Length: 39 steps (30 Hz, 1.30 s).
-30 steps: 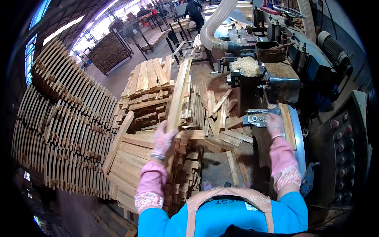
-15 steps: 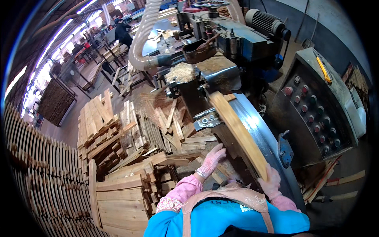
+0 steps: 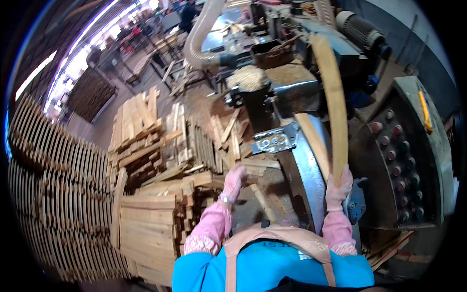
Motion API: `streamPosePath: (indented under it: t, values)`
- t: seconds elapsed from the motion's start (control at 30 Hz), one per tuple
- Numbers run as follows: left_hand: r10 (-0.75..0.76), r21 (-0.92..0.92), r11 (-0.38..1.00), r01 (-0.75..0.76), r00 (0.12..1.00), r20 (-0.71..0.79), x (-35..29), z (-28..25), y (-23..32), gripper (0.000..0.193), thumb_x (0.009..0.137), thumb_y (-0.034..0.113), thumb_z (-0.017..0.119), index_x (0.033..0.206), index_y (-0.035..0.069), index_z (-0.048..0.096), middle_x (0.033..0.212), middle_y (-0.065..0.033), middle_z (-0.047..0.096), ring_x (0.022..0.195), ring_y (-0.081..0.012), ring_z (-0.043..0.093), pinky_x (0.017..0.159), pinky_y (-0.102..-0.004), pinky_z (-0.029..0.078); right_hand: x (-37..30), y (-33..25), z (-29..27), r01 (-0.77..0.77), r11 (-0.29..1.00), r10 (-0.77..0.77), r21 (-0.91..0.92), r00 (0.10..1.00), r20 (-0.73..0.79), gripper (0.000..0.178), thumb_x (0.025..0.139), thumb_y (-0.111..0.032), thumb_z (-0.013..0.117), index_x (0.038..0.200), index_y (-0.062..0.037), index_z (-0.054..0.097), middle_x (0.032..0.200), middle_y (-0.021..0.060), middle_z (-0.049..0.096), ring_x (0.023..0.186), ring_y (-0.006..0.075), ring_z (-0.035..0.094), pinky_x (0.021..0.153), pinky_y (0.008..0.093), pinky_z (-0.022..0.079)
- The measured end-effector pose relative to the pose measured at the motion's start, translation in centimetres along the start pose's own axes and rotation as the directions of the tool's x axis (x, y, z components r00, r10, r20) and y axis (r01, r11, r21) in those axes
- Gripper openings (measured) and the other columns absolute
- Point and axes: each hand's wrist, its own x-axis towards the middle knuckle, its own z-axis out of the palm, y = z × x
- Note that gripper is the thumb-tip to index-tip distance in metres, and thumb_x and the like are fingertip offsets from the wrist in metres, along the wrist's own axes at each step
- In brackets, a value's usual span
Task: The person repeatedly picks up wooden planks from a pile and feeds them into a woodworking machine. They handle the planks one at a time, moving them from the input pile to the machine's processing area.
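Observation:
My right hand [image 3: 339, 188], in a pink glove, is closed around the lower end of a long wooden board [image 3: 334, 97]. The board stands up at a steep tilt in front of the machine. A second wooden strip [image 3: 313, 143] lies on the shiny metal machine table [image 3: 305, 168], just left of the held board. My left hand [image 3: 235, 182], also gloved in pink, is over the loose wood on the left, with fingers stretched forward and nothing seen in them. A metal guide block [image 3: 275, 141] sits at the table's left edge.
Stacked boards [image 3: 148, 219] and a tall slatted wood pile [image 3: 58, 194] stand on the left. A control panel [image 3: 401, 160] with several buttons is on the right. Behind the machine table are a sawdust heap [image 3: 246, 79], a ribbed hose [image 3: 197, 41] and a motor [image 3: 360, 30].
My right hand has raised the board off the machine table to a steep tilt, showing another strip beneath. My left hand has moved left and forward. The view has shifted to the right.

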Motion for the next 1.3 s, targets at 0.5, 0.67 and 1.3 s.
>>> streamPosePath:
  t: [0.5,0.67,1.3]
  values:
    - [-0.390,-0.621,0.754,-0.212,0.617,-0.684,24.1,-36.0,4.2,0.061,0.094,0.056,0.059,0.132,0.008,0.056,0.116,-0.0111,0.065,0.103,-0.0281,0.064,0.096,-0.0620,0.044,-21.3,-2.7,-16.5,-0.179,0.649,0.511,-0.739,0.823,0.249,0.060,0.092,-0.038,0.068,0.146,-0.0154,0.055,0.144,0.0215,0.056,0.127,0.0437,0.053,0.105,0.0539,0.044]
    - [-0.439,-0.743,0.653,-0.147,0.726,-0.530,25.5,-39.2,3.7,0.086,0.094,0.059,0.062,0.160,0.013,0.032,0.153,-0.0119,0.045,0.135,-0.0322,0.049,0.115,-0.0593,0.034,-24.2,-1.6,-16.6,-0.371,0.570,0.600,-0.733,0.798,0.063,0.044,0.100,-0.031,0.064,0.141,-0.0157,0.059,0.142,0.0231,0.056,0.125,0.0451,0.055,0.106,0.0513,0.046]
    - [0.046,-0.038,0.998,-0.057,0.970,-0.241,7.3,0.1,6.2,0.048,0.098,0.039,0.072,0.113,-0.007,0.072,0.104,-0.0106,0.075,0.092,-0.0211,0.068,0.086,-0.0382,0.054,1.4,-11.2,5.0,-0.031,0.996,0.078,-0.083,0.753,0.654,0.075,0.083,-0.035,0.083,0.147,-0.0065,0.056,0.140,0.0236,0.061,0.129,0.0408,0.056,0.110,0.0496,0.043]
